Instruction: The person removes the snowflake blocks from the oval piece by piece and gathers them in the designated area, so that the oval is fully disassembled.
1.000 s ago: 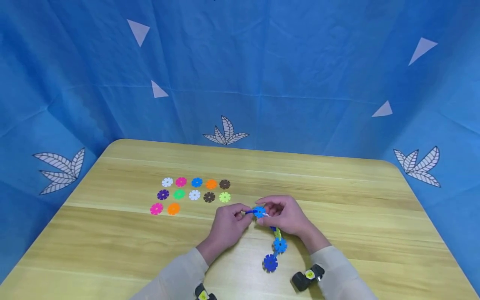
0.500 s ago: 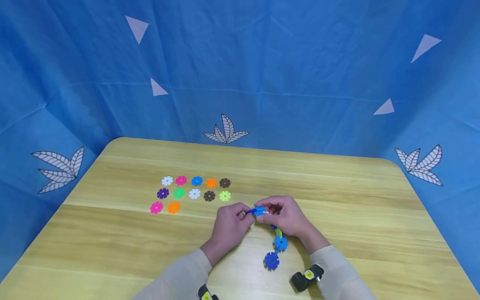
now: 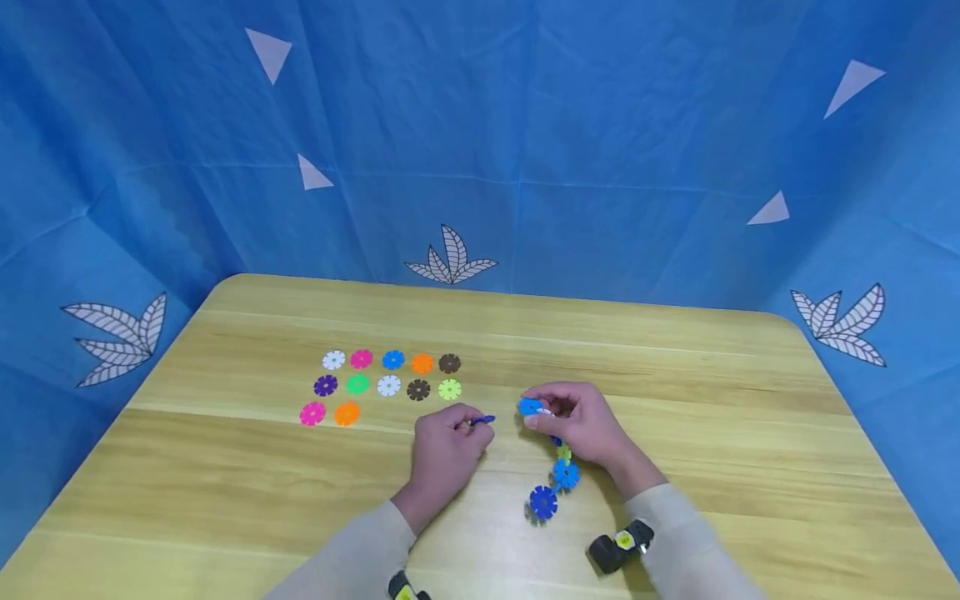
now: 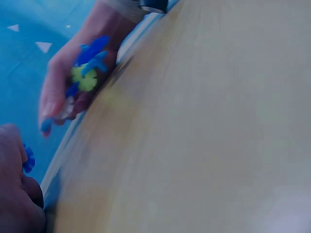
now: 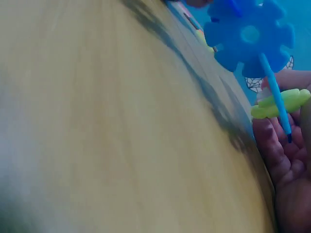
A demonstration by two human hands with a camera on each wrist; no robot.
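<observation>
Now our L hand (image 3: 446, 450), pinching the dark-blue notched plastic disc (image 3: 485, 419), has come away left of the multicoloured notched-disc plastic chain (image 3: 566, 476) our R hand (image 3: 587, 423) holds near its far end; that joint's prob. unmade.

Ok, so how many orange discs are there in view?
2. One orange disc lies in the far row, between a blue disc and a brown disc; another in the near row, right of a pink disc. The right hand hides part of its chain.
</observation>
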